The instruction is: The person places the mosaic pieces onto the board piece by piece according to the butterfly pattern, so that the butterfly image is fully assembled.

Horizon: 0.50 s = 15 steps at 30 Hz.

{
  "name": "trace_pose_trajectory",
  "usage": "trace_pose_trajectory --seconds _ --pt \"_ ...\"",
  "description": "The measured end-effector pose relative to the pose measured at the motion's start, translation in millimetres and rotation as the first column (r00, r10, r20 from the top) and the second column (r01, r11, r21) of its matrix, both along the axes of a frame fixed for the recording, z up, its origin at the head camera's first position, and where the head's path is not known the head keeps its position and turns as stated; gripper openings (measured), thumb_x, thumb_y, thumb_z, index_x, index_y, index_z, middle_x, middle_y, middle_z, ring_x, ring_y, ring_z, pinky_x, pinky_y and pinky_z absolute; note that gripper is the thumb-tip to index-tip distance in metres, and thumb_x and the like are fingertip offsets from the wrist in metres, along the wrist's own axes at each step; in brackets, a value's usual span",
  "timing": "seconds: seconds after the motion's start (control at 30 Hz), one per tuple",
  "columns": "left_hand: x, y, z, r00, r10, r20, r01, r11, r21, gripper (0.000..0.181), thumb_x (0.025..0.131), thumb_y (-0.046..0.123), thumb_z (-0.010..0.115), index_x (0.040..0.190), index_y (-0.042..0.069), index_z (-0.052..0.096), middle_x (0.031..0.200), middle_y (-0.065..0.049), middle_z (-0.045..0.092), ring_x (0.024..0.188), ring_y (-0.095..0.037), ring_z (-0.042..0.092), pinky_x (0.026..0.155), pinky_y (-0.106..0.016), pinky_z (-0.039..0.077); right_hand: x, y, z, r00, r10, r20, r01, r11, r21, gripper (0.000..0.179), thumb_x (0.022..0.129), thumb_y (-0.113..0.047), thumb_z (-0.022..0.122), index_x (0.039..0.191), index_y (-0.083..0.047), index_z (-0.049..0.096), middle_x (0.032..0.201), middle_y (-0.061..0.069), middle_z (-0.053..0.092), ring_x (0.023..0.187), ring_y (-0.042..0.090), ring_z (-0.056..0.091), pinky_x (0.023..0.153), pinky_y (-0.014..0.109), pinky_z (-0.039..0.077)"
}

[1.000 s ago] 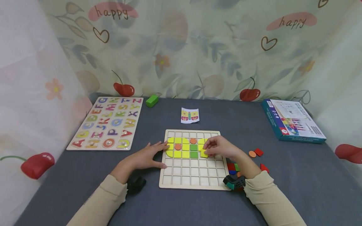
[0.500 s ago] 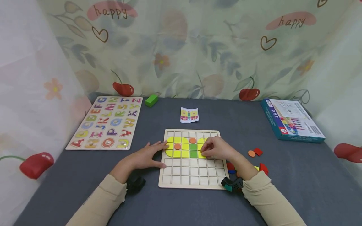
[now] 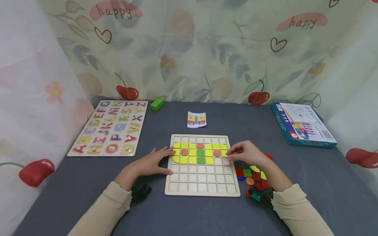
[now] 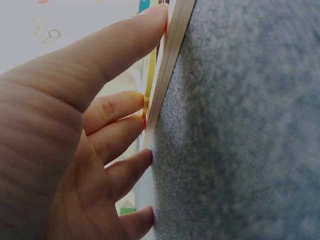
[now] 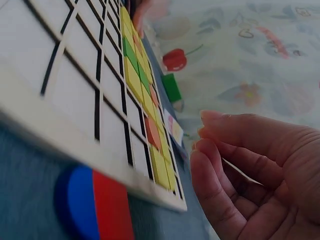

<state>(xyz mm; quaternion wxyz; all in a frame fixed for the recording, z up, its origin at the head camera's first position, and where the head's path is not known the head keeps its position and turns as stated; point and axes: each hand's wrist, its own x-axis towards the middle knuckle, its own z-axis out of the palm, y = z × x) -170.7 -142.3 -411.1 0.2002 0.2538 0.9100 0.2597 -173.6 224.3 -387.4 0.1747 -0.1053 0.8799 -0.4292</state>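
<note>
A wooden grid board (image 3: 193, 178) lies in the middle of the table. Yellow tiles (image 3: 209, 160), green tiles (image 3: 200, 156) and orange discs (image 3: 217, 153) fill part of its upper rows. At the board's left side my left hand (image 3: 152, 163) lies with fingers spread; in the left wrist view its thumb (image 4: 130, 42) and fingertips touch the edge. My right hand (image 3: 246, 153) is beside the board's right edge, just off a yellow tile (image 3: 224, 153). In the right wrist view its fingers are loosely bent, with nothing visible between them.
Loose coloured pieces (image 3: 247, 172) lie right of the board, partly under the right wrist. A butterfly picture card (image 3: 196, 119) lies behind it. An alphabet board (image 3: 100, 129), a green block (image 3: 157, 104) and a box (image 3: 304, 126) stand farther back.
My right hand has let go of a yellow tile in the third filled row and moved right, off the board. An orange disc and yellow tiles are uncovered. My left hand stays put.
</note>
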Motion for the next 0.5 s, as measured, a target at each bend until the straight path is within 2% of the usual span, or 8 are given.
trace_pose_trajectory --seconds 0.1,0.23,0.5 --pt "-0.1 -0.2 0.0 1.0 0.001 0.0 -0.001 1.0 -0.002 0.081 0.077 0.045 0.072 0.144 0.017 0.037 0.156 0.0 0.021 0.146 -0.025 0.01 0.116 -0.054 0.0 7.0 14 2.9 1.0 -0.013 0.025 0.014 1.0 -0.016 0.032 0.083 -0.023 0.071 0.102 0.002 0.069 0.096 0.011 0.07 0.079 0.021 0.063 0.075 0.028 0.055" --pt "-0.3 -0.4 0.4 1.0 0.0 -0.003 0.0 1.0 0.003 0.08 0.077 0.045 0.072 0.144 0.017 0.037 0.156 0.0 0.021 0.146 -0.025 0.01 0.116 -0.054 0.0 15.9 35 5.1 1.0 -0.018 0.018 0.018 1.0 0.002 0.035 0.084 -0.027 0.069 0.104 0.002 0.068 0.097 0.011 0.07 0.08 0.021 0.063 0.074 0.027 0.055" --pt "0.4 1.1 0.2 1.0 0.0 -0.004 0.0 1.0 0.014 0.08 0.078 0.044 0.072 0.144 0.015 0.038 0.155 -0.001 0.023 0.146 -0.026 0.011 0.116 -0.054 0.001 33.5 70 0.3 0.994 -0.093 0.048 0.091 0.995 0.034 0.041 0.085 -0.029 0.068 0.11 0.004 0.064 0.092 0.011 0.07 0.078 0.017 0.062 0.072 0.025 0.054"
